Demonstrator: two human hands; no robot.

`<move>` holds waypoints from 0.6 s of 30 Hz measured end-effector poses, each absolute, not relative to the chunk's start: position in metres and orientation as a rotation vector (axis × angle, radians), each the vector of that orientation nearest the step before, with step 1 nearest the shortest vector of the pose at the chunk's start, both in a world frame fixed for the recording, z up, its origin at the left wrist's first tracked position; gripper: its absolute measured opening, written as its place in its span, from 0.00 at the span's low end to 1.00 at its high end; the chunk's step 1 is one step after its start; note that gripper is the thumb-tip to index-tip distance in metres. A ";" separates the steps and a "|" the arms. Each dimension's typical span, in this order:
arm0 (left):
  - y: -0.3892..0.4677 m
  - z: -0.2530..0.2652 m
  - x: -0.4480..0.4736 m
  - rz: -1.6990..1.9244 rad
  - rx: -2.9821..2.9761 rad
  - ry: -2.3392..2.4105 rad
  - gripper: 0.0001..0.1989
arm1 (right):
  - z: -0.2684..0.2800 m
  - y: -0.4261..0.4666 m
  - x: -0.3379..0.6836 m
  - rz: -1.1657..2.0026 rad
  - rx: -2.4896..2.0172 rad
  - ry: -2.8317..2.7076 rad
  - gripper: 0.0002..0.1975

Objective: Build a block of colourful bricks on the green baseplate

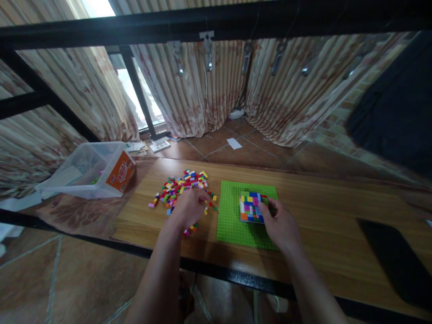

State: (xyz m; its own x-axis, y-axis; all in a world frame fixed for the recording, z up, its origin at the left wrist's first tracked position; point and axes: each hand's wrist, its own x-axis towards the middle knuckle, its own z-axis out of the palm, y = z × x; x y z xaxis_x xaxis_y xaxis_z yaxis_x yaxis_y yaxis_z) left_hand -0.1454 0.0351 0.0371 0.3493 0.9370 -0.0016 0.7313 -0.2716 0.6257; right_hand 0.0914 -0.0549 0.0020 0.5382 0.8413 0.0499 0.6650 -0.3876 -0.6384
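Observation:
A pile of loose toy building bricks [173, 186] in many colours is spread over the wooden table. Over its near right part is my left hand [189, 207], fingers curled together; whether a brick is between them is hidden. To the right, a green studded baseplate [227, 211] lies flat. On it stands a low, multicoloured block of joined bricks [249, 207], roughly square from above. My right hand [280, 222] grips this block at its right side, thumb at its top edge and fingers curled beyond, covering that side.
A clear plastic bin [84, 171] with an orange label stands left of the table [320, 225]. A dark flat object [394, 256] lies at the table's right. A black bar [216, 27] with metal hooks crosses overhead. Curtains hang behind, and papers [234, 143] lie on the floor.

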 end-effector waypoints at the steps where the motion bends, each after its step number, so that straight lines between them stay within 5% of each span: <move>1: 0.034 0.036 -0.143 0.503 2.106 1.427 0.13 | 0.002 -0.055 0.092 0.378 -2.164 -1.217 0.29; 18: 0.023 0.035 -0.121 0.420 2.340 1.613 0.08 | 0.006 -0.056 0.090 0.389 -2.152 -1.227 0.26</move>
